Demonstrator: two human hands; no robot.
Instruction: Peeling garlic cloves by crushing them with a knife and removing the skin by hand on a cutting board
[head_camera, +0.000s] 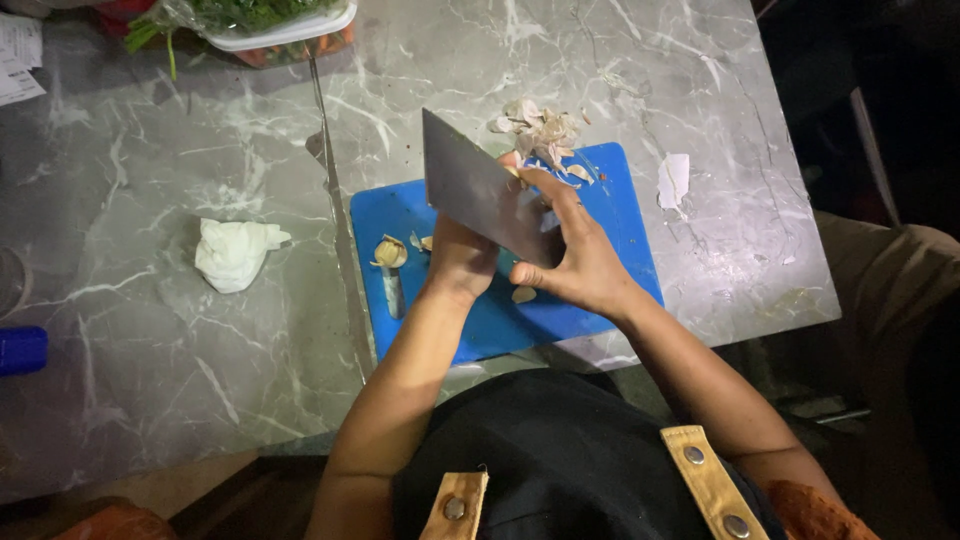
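Head view looks straight down on a grey marbled tabletop (180, 330) where a person works over a blue cutting board (590, 300). Their left hand (462, 258) is closed around the handle of a broad cleaver (485, 195), which is lifted off the board with its flat steel blade tilted up toward the camera. The right hand (575, 255) rests against the blade's right side, fingers (548, 190) spread loosely along the metal and thumb curled near the lower edge; it lies half open against the steel rather than closing on anything, and whether something small is pinched under the fingers cannot be told.

On the board, left of the hands, lies a garlic clove (389, 252) with loose skin, and a small pale piece (523, 294) sits just below the right hand. A heap of papery garlic peels (540, 125) lies at the board's far edge, spilling onto the tabletop. A crumpled white tissue (235, 252) sits well to the left. At the far edge, a white tray of green herbs (270, 20) is partly in view. A blue object (22, 350) shows at the left border.
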